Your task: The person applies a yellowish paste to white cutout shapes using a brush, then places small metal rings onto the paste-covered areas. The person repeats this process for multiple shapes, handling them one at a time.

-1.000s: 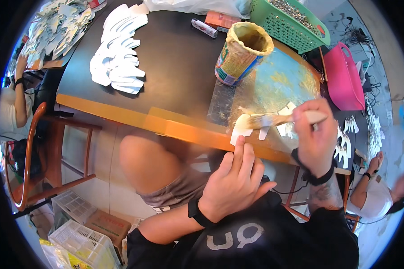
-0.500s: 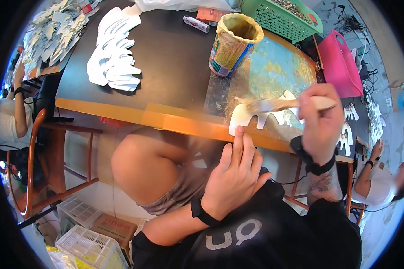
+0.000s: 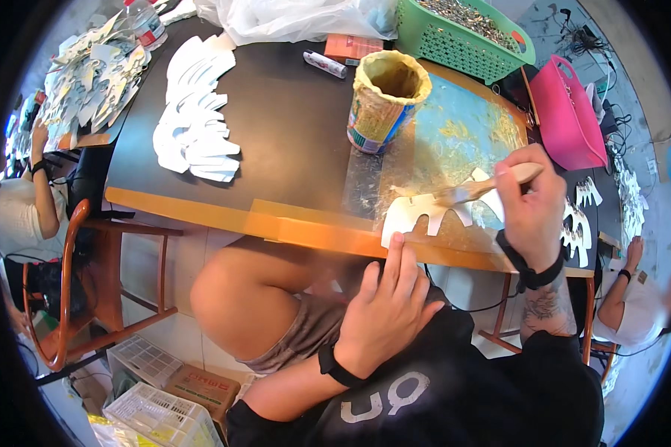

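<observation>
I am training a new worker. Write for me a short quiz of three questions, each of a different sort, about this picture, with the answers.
1. True or false: the right hand holds a brush.
2. Which thing does the left hand touch with its fingertips? A) the green basket B) the white cut-out at the table edge C) the pink container
3. Fill in: the glue-stained can stands upright on the dark ____.

Key: 1 true; 2 B; 3 table.
</observation>
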The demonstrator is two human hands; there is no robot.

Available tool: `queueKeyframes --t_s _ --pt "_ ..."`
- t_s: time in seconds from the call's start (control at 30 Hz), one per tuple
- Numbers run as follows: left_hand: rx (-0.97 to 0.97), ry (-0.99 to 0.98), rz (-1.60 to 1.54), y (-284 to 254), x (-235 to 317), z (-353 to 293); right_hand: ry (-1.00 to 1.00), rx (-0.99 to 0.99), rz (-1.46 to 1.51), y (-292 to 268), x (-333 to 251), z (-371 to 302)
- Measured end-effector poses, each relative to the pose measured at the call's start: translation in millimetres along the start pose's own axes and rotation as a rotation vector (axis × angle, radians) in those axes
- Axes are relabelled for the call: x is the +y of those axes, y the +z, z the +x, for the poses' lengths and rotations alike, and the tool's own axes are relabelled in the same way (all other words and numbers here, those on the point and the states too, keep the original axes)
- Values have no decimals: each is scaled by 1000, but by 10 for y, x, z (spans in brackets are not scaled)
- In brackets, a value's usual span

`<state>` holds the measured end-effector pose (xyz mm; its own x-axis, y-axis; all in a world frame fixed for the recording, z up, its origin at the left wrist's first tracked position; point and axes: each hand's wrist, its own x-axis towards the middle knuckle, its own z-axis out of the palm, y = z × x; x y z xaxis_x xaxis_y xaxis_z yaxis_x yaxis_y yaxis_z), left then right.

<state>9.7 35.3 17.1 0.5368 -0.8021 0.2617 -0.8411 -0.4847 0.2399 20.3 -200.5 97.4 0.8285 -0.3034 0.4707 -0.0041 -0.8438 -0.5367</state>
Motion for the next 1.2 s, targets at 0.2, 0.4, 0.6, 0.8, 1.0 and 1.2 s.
queueKeyframes --t_s 0.2,0.4,0.6,0.8,1.0,1.2 --pt "-9 -26 43 51 41 38 36 -40 245 19 -136 -90" --pt "-3 -42 6 102 16 46 107 22 97 -204 102 17" --pt "-29 -35 13 109 32 78 0 -84 197 -105 76 -57" --pt "0 -42 12 146 36 42 165 100 298 -256 268 -142" --pt "-7 -26 5 138 21 90 63 -17 181 -290 476 -125" --pt "43 -12 -32 182 -3 77 139 -56 176 -445 289 -141"
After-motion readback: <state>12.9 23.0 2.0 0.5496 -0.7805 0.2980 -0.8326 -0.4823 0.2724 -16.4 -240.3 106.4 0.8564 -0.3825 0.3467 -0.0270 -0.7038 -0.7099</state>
